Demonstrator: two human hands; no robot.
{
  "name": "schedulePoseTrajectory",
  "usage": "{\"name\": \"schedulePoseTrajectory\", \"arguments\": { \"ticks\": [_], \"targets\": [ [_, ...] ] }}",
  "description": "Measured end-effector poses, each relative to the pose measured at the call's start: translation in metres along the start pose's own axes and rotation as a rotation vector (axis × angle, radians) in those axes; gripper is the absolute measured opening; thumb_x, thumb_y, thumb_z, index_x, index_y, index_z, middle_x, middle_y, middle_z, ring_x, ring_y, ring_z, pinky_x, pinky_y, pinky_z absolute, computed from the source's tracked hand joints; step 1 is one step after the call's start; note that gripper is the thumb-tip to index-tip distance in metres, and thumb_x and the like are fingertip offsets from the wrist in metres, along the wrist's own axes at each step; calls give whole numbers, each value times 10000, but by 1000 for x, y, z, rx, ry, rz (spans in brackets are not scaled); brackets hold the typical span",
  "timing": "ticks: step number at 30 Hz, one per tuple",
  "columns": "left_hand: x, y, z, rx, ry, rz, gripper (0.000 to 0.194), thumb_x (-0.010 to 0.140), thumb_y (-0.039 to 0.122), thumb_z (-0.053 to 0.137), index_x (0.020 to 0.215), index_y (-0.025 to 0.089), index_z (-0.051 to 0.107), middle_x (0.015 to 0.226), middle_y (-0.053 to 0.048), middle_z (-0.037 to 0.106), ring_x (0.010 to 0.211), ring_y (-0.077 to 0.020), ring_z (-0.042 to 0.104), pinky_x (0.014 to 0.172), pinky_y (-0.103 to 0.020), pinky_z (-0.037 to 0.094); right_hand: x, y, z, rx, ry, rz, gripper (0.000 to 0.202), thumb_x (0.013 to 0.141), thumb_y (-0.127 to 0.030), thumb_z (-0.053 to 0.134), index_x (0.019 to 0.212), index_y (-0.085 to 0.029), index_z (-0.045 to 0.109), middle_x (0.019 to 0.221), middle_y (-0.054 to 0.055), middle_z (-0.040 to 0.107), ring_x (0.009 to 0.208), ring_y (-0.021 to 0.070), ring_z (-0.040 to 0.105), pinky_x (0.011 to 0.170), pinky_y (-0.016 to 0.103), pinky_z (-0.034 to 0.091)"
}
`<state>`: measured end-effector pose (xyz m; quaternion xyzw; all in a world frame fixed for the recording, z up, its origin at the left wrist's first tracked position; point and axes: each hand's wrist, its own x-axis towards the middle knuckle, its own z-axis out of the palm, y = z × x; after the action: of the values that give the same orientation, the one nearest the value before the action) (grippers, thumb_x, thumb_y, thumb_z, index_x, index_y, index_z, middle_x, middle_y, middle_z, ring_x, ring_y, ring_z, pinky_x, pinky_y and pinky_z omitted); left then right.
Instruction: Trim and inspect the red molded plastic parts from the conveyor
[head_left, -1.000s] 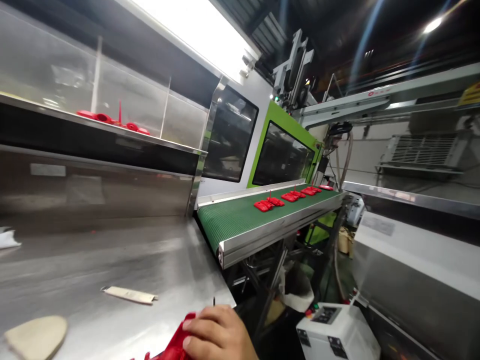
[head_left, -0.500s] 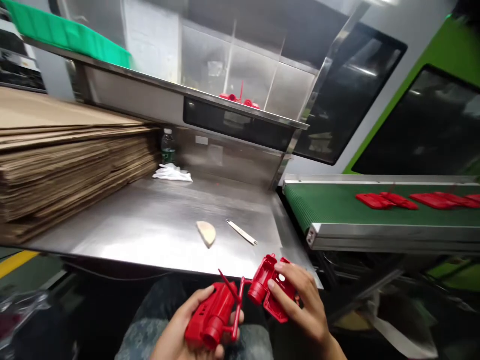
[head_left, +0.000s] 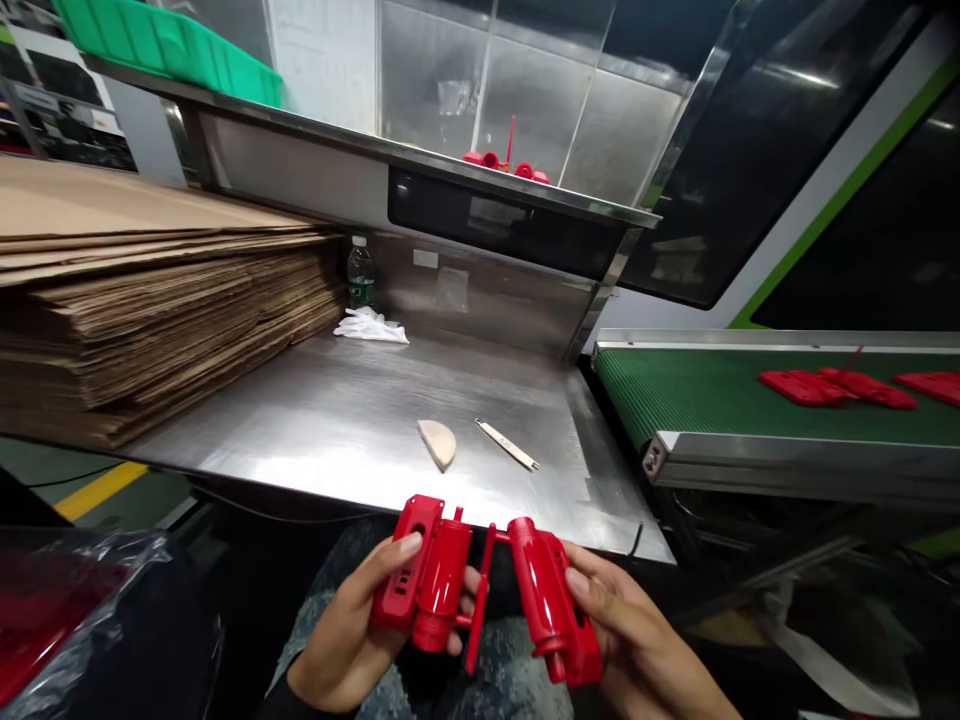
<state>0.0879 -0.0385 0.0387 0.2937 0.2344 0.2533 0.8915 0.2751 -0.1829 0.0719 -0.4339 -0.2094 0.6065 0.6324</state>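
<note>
I hold a red moulded plastic part (head_left: pixel 480 590) in both hands over my lap, in front of the steel table. It is two shell halves joined by a thin red sprue. My left hand (head_left: pixel 352 630) grips the left half (head_left: pixel 427 575). My right hand (head_left: pixel 637 640) grips the right half (head_left: pixel 555 610). Both halves show their outer, rounded sides to me. More red parts (head_left: pixel 836 387) lie on the green conveyor belt (head_left: pixel 675 385) at the right.
The steel table (head_left: pixel 337 420) carries a beige wedge (head_left: pixel 437 442), a thin blade (head_left: pixel 508 444), a white cloth (head_left: pixel 371 326), a bottle (head_left: pixel 360 275) and a tall stack of cardboard sheets (head_left: pixel 150 290). Red parts (head_left: pixel 506 165) sit on the shelf above; a green tray (head_left: pixel 165 45) too.
My head turned from the conveyor down to the table and my lap. The red part came into both hands and was turned so that the halves' outer sides face me.
</note>
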Motion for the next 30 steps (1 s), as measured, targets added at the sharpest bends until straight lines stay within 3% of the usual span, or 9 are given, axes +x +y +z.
{"name": "schedulePoseTrajectory", "arguments": {
  "ticks": [3, 6, 11, 15, 24, 30],
  "targets": [
    [7, -7, -4, -79, 13, -103, 367, 910, 365, 539, 978, 22, 653, 806, -234, 730, 618, -331, 702, 427, -358, 540, -2, -1, 2, 45, 57, 8, 301, 851, -259, 707, 1146, -216, 664, 1120, 35, 724, 849, 67, 684, 749, 132, 535],
    [10, -13, -5, -127, 29, -140, 432, 911, 393, 537, 986, -14, 657, 840, -263, 724, 617, -324, 702, 418, -338, 538, 0, -3, 2, 23, 70, 5, 282, 882, -297, 673, 1146, -197, 659, 1064, 58, 735, 815, 87, 687, 723, 170, 548],
    [11, -10, -2, -239, 30, -227, 406, 906, 353, 560, 1061, -11, 653, 853, -240, 729, 644, -295, 715, 430, -295, 558, 1, -5, -4, -168, 96, -99, 492, 899, -322, 648, 1344, -189, 485, 1042, 103, 727, 839, 154, 691, 743, 271, 550],
    [13, -10, 0, -353, 2, -301, 350, 906, 328, 565, 1038, 21, 667, 851, -199, 737, 649, -263, 724, 453, -248, 566, -1, -3, -8, -338, 200, -208, 570, 869, -360, 688, 1360, -246, 421, 1001, 72, 745, 835, 161, 698, 743, 264, 543],
    [13, -17, 3, -291, 64, -233, 440, 914, 335, 549, 1207, 8, 579, 853, -219, 724, 677, -288, 716, 443, -304, 573, -5, -8, 6, -372, 284, -168, 599, 855, -401, 695, 1351, -199, 427, 965, 88, 753, 807, 189, 704, 673, 266, 538],
    [15, -18, 4, -314, 85, -223, 340, 920, 310, 546, 1099, 30, 621, 826, -196, 729, 633, -264, 717, 450, -279, 577, 1, -2, -1, -369, 227, -172, 520, 887, -422, 649, 1329, -211, 472, 801, 23, 722, 690, 133, 649, 692, 261, 520]
  ]
}}
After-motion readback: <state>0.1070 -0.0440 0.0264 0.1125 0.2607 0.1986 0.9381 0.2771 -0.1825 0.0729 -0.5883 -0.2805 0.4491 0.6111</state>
